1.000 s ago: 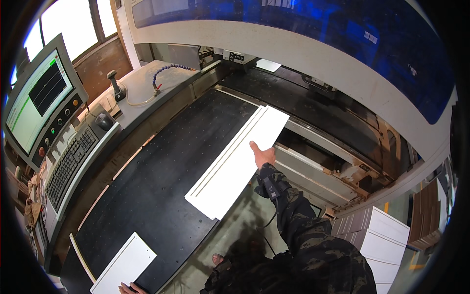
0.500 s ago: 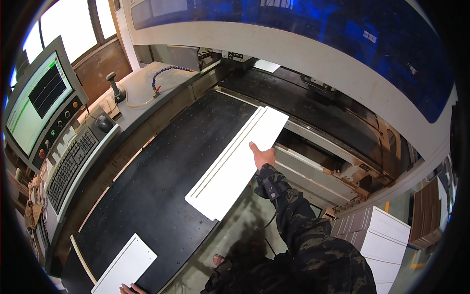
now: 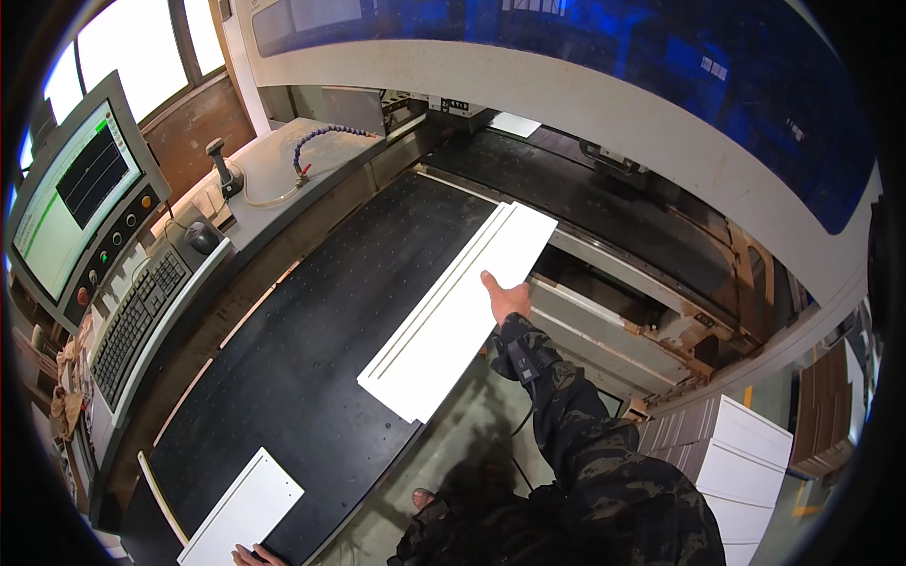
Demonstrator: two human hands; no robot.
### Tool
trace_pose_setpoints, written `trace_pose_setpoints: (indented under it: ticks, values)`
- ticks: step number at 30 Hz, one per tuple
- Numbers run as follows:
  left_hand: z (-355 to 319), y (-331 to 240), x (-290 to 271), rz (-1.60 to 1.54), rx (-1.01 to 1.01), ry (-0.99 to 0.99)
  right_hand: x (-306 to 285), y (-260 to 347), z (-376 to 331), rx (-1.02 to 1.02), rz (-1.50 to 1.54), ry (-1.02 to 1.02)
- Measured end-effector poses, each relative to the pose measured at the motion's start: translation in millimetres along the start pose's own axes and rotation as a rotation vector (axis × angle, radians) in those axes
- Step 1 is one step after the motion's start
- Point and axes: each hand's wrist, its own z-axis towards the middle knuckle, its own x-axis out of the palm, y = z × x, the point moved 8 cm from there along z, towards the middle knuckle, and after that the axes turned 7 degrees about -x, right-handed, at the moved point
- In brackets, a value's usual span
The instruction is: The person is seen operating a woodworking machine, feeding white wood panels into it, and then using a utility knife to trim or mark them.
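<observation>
A long white panel [image 3: 462,316] with grooves along its left side lies slantwise on the black perforated table, its near-right edge at the table's rim. My right hand [image 3: 510,300] holds that edge, thumb on top and fingers hidden beneath. At the bottom of the view, a smaller white panel [image 3: 241,509] with a groove and small holes rests on the same table. My left hand [image 3: 259,557] touches its near-right edge, fingers stretched out over it. The lower frame edge cuts off most of this hand.
The black table [image 3: 311,321] leads up to a machine with a blue window [image 3: 585,57]. Left are a monitor [image 3: 80,193], keyboard [image 3: 140,307], mouse [image 3: 200,238] and handheld scanner [image 3: 225,170]. Stacked white panels [image 3: 727,462] stand on the floor at right.
Almost nothing differs. Both panels and both hands keep their places, with only a very slight shift of the view.
</observation>
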Motion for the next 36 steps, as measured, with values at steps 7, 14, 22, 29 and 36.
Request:
trace_pose_setpoints:
  ticks: [7, 14, 22, 29, 36]
  values:
    - [25, -4, 0, 0.095, 0.046, 0.228, -3, -4, 5, -0.012, 0.028, -0.006]
    - [82, -99, -39, -0.334, 0.132, 0.765, -6, 2, -2, 0.040, -0.017, 0.009]
    - [123, -226, -95, -0.500, 0.241, 0.979, -7, 3, -1, 0.038, -0.019, 0.013]
    - [147, -310, -146, -0.648, 0.632, 0.713, 4, -2, 0, 0.003, -0.002, -0.007]
    - [156, -374, -140, -0.457, 0.986, 0.856, 14, -20, 21, -0.087, 0.080, -0.057]
